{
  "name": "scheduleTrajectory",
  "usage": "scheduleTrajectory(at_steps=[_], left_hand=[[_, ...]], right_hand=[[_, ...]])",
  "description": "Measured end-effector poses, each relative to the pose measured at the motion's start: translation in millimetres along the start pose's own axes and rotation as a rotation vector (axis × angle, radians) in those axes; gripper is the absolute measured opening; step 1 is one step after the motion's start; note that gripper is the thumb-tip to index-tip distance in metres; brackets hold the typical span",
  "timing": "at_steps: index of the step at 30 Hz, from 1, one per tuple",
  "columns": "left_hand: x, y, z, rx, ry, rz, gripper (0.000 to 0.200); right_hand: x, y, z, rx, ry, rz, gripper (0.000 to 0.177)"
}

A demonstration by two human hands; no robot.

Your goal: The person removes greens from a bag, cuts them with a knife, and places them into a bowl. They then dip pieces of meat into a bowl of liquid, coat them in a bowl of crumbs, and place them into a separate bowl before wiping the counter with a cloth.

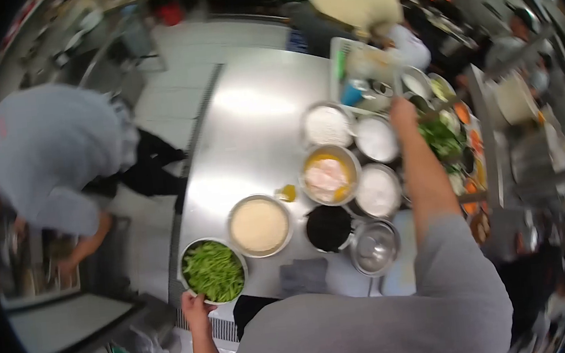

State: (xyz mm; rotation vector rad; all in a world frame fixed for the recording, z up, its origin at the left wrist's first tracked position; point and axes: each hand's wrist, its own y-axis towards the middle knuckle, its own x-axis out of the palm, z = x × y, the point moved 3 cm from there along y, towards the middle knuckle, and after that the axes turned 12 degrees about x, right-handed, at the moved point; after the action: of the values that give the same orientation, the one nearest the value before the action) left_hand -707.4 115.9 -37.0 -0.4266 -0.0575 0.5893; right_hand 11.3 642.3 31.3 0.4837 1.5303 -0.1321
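At the lower left of the steel table, my left hand (197, 308) is closed on the rim of a metal bowl of green cut vegetables (214, 271). My right arm reaches far forward to the right. My right hand (401, 112) is beside the near right corner of a white tray (335, 83); its fingers are blurred. Between my arms stand a bowl of pale crumbs (259, 226), a bowl of pale meat in yellow liquid (326, 175), a bowl of something black (329, 228) and an empty metal bowl (375, 248).
Bowls of white powder (327, 126) stand near the tray, with vegetables (440, 137) right of my arm. A grey cloth (304, 276) lies near my body. One person (62, 143) bends at the left; another person (357, 2) leans over at the top.
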Motion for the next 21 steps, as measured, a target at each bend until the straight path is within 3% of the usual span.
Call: scheduleTrajectory(at_steps=[2, 3, 4, 6, 7, 8, 10, 16, 21], left_hand=[[12, -10, 19, 0.039, 0.014, 0.004, 0.025], [10, -12, 17, 0.019, 0.013, 0.013, 0.026], [0, -7, -2, -0.006, 0.029, 0.03, 0.025], [2, -1, -4, -0.017, 0.017, -0.008, 0.021], [4, -4, 4, -0.015, -0.018, 0.035, 0.02], [6, -6, 10, -0.018, -0.056, 0.052, 0.018], [4, -6, 10, -0.011, -0.076, 0.074, 0.018], [6, -5, 5, 0.009, -0.093, 0.051, 0.017], [5, 0, -7, 0.018, -0.05, 0.04, 0.017]], right_hand=[[20, 18, 14, 0.188, 0.105, -0.085, 0.024], [98, 50, 56, 0.253, 0.926, -0.22, 0.028], [106, 64, 65, 0.272, 0.967, -0.189, 0.028], [90, 60, 47, -0.094, 0.438, 0.068, 0.029], [75, 58, 37, -0.054, 0.318, -0.067, 0.032], [94, 67, 47, -0.084, 0.475, -0.016, 0.029], [62, 40, 27, 0.341, 1.017, -0.37, 0.027], [96, 47, 31, 0.425, 1.436, -0.326, 0.016], [109, 53, 37, 0.53, 1.422, -0.254, 0.018]])
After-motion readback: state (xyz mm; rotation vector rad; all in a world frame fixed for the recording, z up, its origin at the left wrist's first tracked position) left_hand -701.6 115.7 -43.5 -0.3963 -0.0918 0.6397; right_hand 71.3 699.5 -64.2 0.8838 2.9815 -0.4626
